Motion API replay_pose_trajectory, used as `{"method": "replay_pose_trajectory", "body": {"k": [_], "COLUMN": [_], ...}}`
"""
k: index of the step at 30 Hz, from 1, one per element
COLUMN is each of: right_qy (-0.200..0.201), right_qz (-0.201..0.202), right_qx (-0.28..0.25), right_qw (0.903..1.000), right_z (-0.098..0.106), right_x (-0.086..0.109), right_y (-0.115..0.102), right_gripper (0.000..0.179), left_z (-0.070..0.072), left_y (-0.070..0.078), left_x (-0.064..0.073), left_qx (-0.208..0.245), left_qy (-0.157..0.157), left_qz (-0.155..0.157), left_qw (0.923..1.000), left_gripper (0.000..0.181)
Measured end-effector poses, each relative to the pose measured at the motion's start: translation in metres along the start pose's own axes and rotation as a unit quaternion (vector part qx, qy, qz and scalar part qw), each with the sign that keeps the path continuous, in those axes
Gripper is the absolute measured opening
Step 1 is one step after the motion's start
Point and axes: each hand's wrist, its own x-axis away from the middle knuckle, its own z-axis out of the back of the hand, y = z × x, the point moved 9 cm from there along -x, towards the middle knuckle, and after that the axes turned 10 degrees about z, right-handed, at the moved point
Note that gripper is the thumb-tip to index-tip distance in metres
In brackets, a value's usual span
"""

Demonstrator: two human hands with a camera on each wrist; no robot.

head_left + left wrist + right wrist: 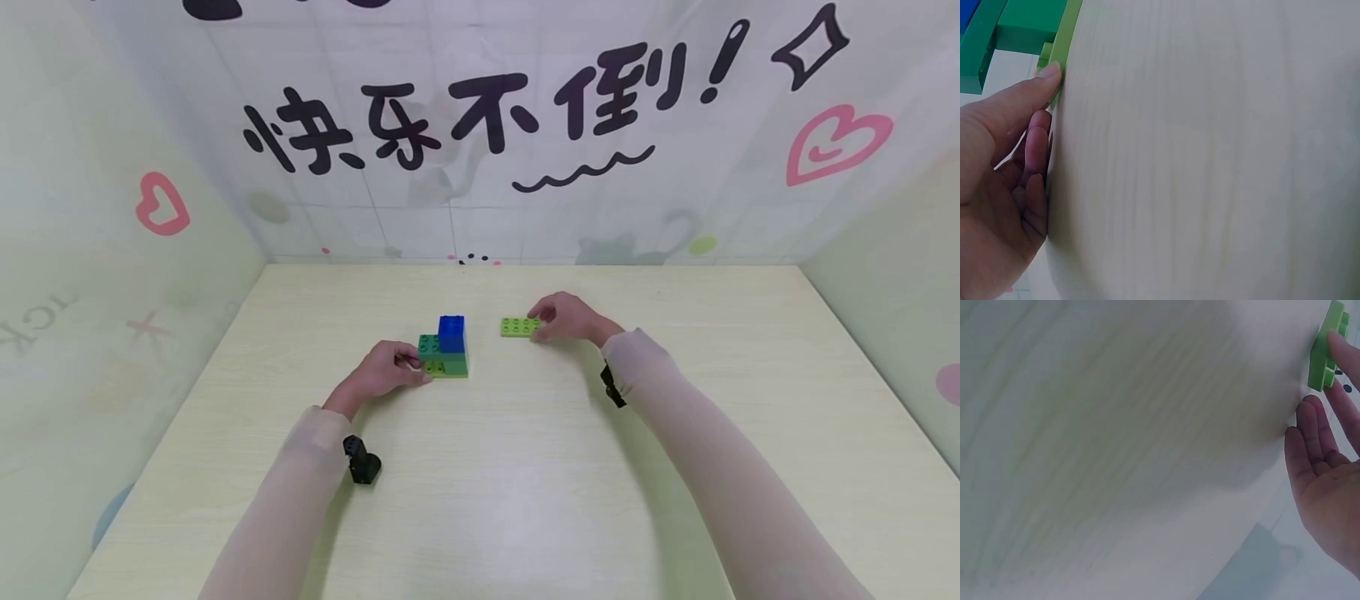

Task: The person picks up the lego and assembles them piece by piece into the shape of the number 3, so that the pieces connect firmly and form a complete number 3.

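Observation:
Left of the table's middle stands a small stack of building blocks. It has a light green studded plate (456,375) at the bottom, green bricks (428,345) above it and a blue brick (452,335) on top. My left hand (377,372) holds the left end of that bottom plate, its thumb (1051,70) on the plate's near edge; the far-side fingers are partly hidden. Farther right, a separate light green studded plate (515,327) lies close over the tabletop. My right hand (567,317) pinches its right end between thumb and fingers.
The pale wooden table (495,483) ends at a printed white backdrop (480,225), with side panels left and right. A black camera mount (362,461) sits on the left wrist, and another black mount (612,387) on the right.

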Motion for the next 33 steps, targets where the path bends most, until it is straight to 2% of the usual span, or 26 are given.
{"method": "replay_pose_trajectory", "body": {"k": [14,33], "right_qy": [0.002,0.008], "right_qz": [-0.008,-0.017], "right_qx": [0.029,0.019], "right_qw": [0.9996,0.9997], "right_z": [-0.0024,-0.0009], "right_x": [0.0003,-0.0001], "right_y": [0.0012,0.0035], "right_gripper": [0.040,0.041], "left_z": [-0.0005,0.0003], "left_y": [-0.0012,-0.0015], "left_x": [-0.0008,-0.0013], "left_qx": [-0.001,0.006], "left_qy": [-0.001,-0.003], "left_qz": [0.003,0.004], "left_qw": [1.0000,1.0000], "left_gripper": [0.033,0.030]}}
